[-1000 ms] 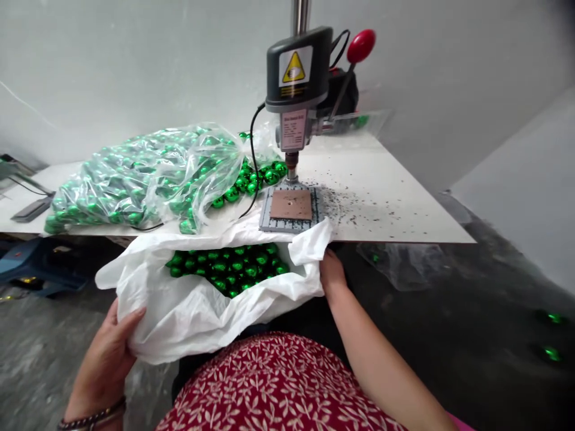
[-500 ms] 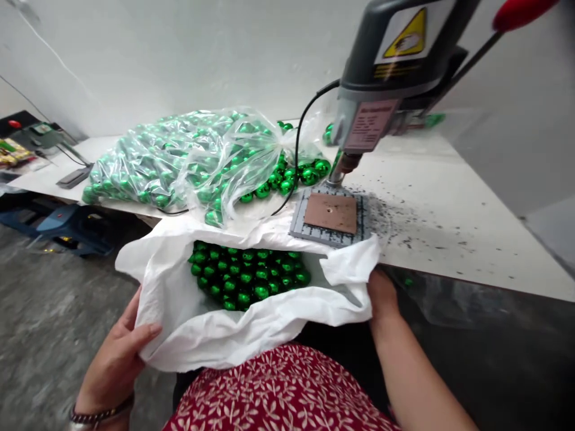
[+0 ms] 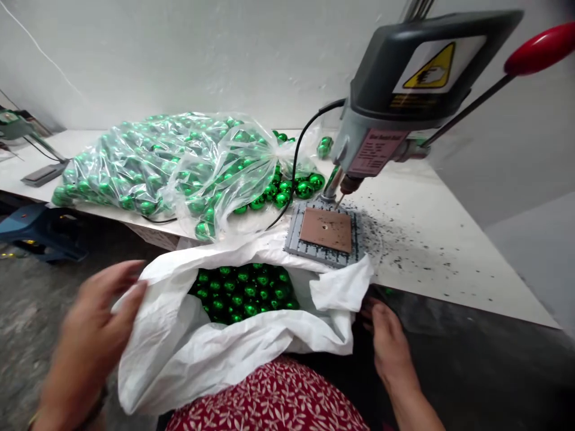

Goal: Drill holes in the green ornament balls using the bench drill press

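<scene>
Left hand (image 3: 96, 335), blurred, at the left edge of the white bag (image 3: 193, 353): thumb and fingers parted, thumb lying along the rim. Whether the cloth is pinched between them cannot be told. Right hand (image 3: 389, 338) at the opposite end, fingers loosely bent and somewhat spread, nothing seen gripped; fingertips in shadow just beside the bag's corner, contact unclear.

The white bag lies between the two hands, mouth gaping upward, near side against the person's red leaf-patterned garment (image 3: 269, 401). Inside, midway between the hands, a mass of shiny green balls (image 3: 242, 293). A crumpled flap of the bag stands just above the right hand's fingertips.

Ahead of the right hand and a little to its left: a drill press (image 3: 404, 78), its base carrying a brown plate (image 3: 326, 228) with a small hole. Dark shavings (image 3: 395, 230) scattered on the white tabletop (image 3: 467, 269) straight ahead of that hand; red knob (image 3: 539, 51) farther off, to its right.

Beyond the left hand, on the table: a clear plastic bag (image 3: 135, 161) full of green balls, with loose green balls (image 3: 304, 190) at its right end. Blue stool (image 3: 38, 230) beyond the left hand, to its left.
</scene>
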{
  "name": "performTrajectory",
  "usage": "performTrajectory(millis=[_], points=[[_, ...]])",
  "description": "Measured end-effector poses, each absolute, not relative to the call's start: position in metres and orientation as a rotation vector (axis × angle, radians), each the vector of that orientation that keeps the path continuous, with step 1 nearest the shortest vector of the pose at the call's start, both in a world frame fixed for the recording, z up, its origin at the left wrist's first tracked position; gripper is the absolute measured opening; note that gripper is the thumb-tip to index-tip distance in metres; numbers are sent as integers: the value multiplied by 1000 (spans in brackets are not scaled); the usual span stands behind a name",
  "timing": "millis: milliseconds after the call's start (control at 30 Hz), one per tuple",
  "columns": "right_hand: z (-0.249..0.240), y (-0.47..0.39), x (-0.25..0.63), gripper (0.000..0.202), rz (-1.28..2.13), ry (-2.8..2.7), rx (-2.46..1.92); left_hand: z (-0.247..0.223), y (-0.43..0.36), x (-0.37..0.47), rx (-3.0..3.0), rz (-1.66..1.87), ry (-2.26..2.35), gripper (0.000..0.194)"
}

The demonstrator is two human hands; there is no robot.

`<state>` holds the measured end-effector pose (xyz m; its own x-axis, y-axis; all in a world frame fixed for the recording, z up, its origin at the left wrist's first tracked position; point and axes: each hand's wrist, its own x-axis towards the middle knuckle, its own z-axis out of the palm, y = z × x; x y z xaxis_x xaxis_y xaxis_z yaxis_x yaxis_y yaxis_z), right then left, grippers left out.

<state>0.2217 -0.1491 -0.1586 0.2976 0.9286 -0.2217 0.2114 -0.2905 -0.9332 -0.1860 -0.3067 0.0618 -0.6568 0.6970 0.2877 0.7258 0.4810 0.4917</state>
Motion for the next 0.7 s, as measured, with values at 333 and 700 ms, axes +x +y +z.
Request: performTrajectory(millis=[333, 700], points=[[-100, -186, 144, 66, 611, -2677, -1034, -42, -149, -176, -2280, 299, -2814, 51], [-60, -206, 238, 31, 1464, -2791, -1427, -37, -172, -168, -2458, -164, -2761, 48]])
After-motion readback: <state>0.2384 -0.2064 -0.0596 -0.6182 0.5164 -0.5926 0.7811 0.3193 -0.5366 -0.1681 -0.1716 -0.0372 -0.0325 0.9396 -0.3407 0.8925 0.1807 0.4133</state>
